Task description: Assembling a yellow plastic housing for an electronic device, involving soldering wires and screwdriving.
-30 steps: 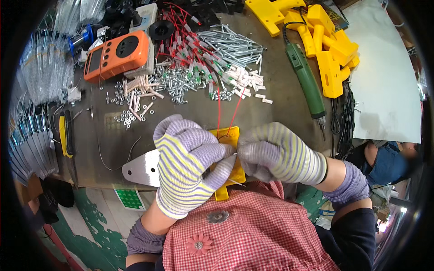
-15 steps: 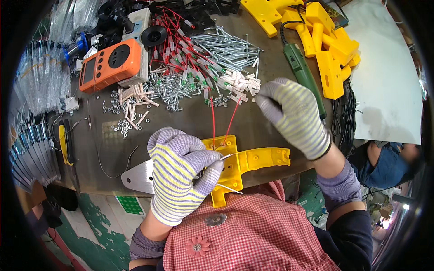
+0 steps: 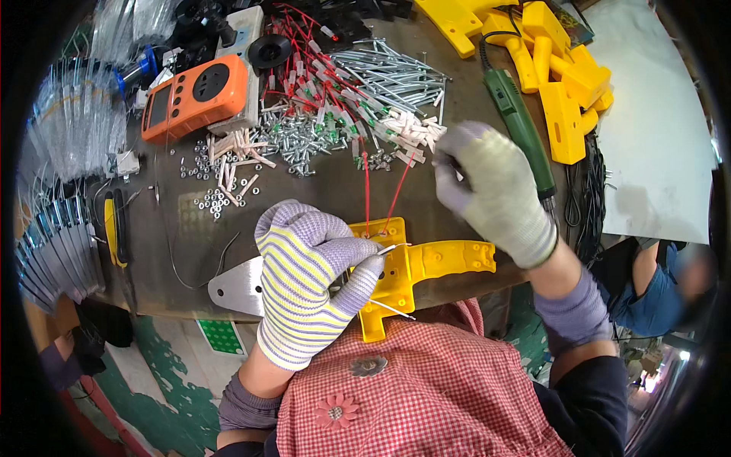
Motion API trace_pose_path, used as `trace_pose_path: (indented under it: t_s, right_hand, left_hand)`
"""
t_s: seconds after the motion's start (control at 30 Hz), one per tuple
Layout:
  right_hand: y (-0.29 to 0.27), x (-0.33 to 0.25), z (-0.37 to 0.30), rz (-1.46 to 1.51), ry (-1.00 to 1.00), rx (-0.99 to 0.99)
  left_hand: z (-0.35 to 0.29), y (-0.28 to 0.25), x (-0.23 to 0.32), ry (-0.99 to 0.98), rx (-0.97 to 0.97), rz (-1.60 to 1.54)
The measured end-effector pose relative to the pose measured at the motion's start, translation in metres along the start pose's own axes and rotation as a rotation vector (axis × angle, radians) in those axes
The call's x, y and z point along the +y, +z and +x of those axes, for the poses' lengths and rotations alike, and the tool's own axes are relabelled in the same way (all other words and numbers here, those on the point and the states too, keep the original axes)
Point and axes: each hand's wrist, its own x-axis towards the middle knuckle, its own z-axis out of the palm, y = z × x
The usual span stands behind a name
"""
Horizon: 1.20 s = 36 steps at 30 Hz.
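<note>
In a striped glove, my left hand is closed in a pinch on a thin white-sleeved wire with a bare end. Beneath it lies a yellow plastic housing half, its hollow side up and its handle pointing right. Another white-sleeved lead crosses the housing's lower part. Two red wires run from its top edge toward the indicator lamps. A flat metal plate with holes sticks out left of my hand. My right hand, also gloved, is raised with curled fingers beside the white sleeves; its fingertips are partly hidden.
Screws, nuts and long bolts lie in piles ahead. An orange meter stands far left, yellow-handled pliers nearer. At the right are a green corded tool and yellow housings.
The view has shifted slightly. My left hand keeps its pinch on the wire over the housing. My right hand has turned a little, its fingers still curled.
</note>
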Motion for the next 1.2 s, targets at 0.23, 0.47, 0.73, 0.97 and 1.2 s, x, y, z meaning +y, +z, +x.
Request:
trace_pose_path:
  t_s: [0.23, 0.47, 0.73, 0.97, 1.2]
  right_hand:
    - [-0.004, -0.039, -0.042, 1.033, 0.358, -0.008]
    - [0.001, -0.041, -0.042, 1.073, 0.324, 0.011]
    - [0.003, -0.043, -0.038, 0.935, 0.235, -0.023]
    - [-0.010, -0.040, -0.027, 0.848, 0.209, -0.203]
    - [-0.018, -0.038, -0.024, 0.915, 0.284, -0.323]
  left_hand:
    - [0.000, 0.002, 0.002, 0.003, 0.023, -0.033]
    - [-0.001, 0.000, 0.002, 0.010, 0.035, -0.027]
    - [-0.003, 0.001, -0.001, 0.017, 0.012, 0.004]
    - [-0.001, 0.000, 0.000, 0.039, -0.033, -0.007]
    - [-0.003, 0.002, 0.002, 0.111, 0.014, 0.045]
